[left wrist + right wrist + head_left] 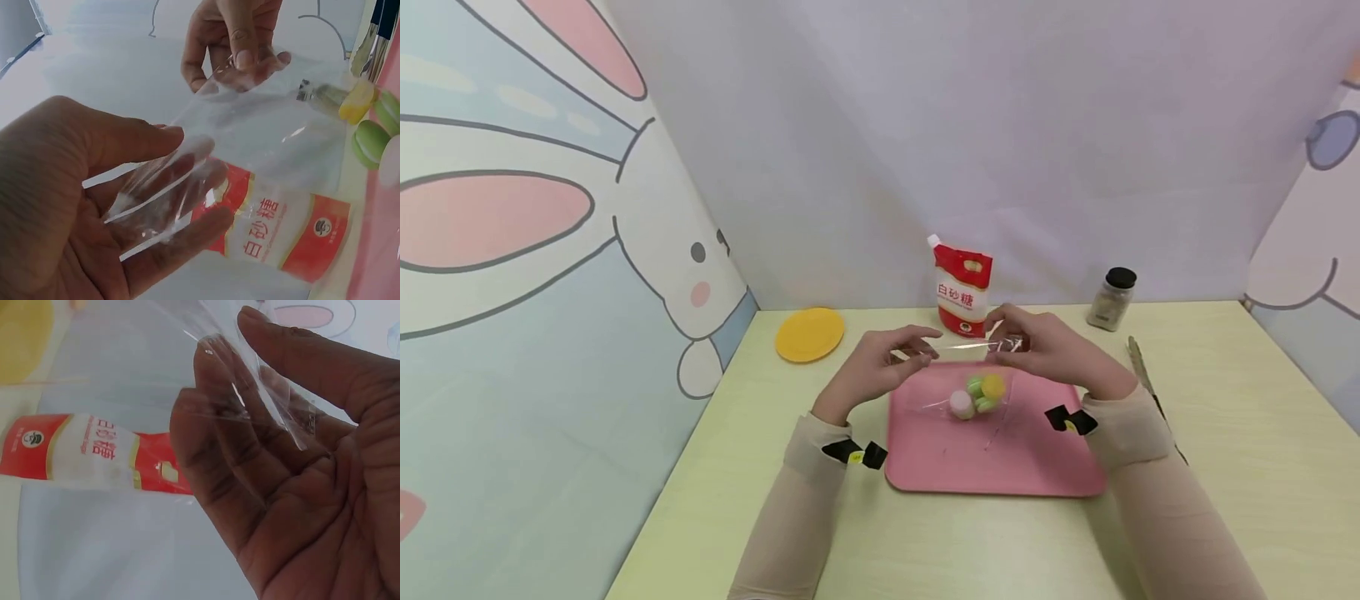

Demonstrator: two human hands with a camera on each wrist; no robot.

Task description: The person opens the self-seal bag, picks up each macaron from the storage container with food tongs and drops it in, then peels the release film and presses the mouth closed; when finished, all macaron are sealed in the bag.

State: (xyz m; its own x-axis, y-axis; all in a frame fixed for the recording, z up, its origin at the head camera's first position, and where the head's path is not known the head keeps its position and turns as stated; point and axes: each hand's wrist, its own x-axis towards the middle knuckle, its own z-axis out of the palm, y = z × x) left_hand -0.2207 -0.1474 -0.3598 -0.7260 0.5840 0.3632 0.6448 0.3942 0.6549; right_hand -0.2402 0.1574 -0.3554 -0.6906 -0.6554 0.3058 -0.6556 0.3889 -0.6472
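A clear plastic bag (pixel 262 125) is stretched upright between both hands above a pink tray (pixel 1000 467). My left hand (pixel 880 367) holds one top corner, thumb in front and fingers behind the film. My right hand (pixel 1037 343) grips the other top corner between thumb and fingers. Low down, a yellow macaron (pixel 993 387), green macarons (pixel 975 385) and a pale pink macaron (pixel 961 404) are clustered; they look to be inside the bag's bottom, though the clear film makes this hard to confirm.
Behind the hands stands a red and white sugar pouch (pixel 962 292). An orange plate (pixel 809 335) lies at the back left. At the back right are a black-lidded jar (pixel 1112 300) and a knife-like utensil (pixel 1138 362) beside the right forearm.
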